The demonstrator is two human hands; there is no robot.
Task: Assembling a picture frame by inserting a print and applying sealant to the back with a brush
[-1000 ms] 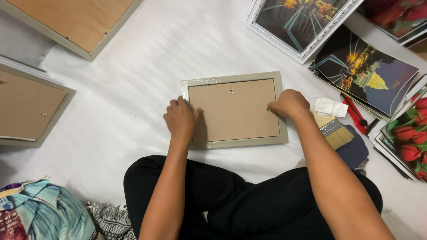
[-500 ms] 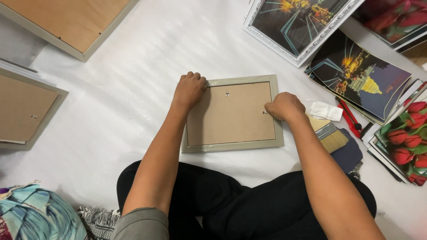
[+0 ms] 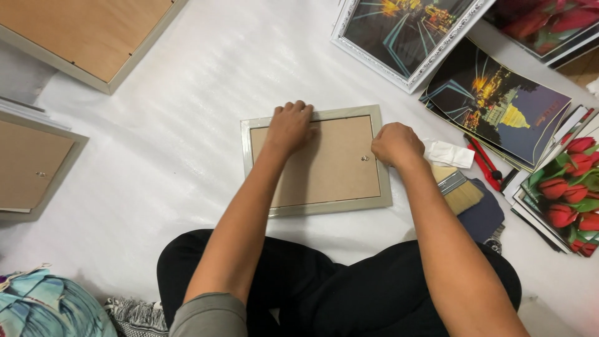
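Face-down picture frame (image 3: pixel 324 165), long axis left-right

The person is wearing a short grey-green sleeve (image 3: pixel 209 315) showing high up the arm behind the left hand (image 3: pixel 288 128), leaving both forearms bare down to it and the right hand (image 3: pixel 396 145), and black trousers (image 3: pixel 349 293) covering the legs beneath both arms.

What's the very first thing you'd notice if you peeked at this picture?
Two bare hands pressing on a face-down picture frame in the middle of the white sheet: the left hand at its top edge, the right hand at its right edge. Far right, bright red tulip prints catch the eye.
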